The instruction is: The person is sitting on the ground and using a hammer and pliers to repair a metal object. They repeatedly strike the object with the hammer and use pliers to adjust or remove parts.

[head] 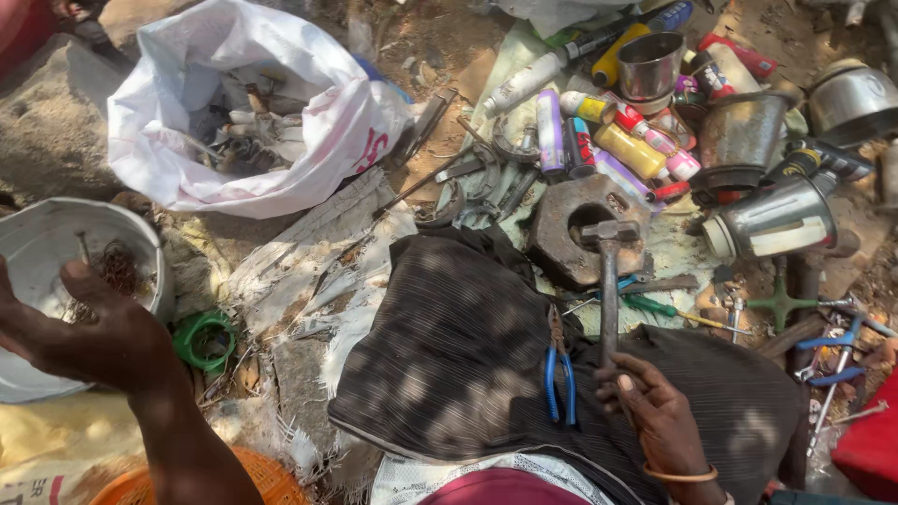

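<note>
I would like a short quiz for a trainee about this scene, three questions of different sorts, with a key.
1. True or false: the right hand grips the handle of a hammer whose head rests on a thick metal block with a hole.
2. Multiple choice: the left hand is at the rim of which thing? A) the white plastic sack B) the round metal bowl C) the green ring
3. Fill in: the pliers lying on the dark cloth have handles of ____ colour.

Key: 1 true; 2 B; 3 blue.
</note>
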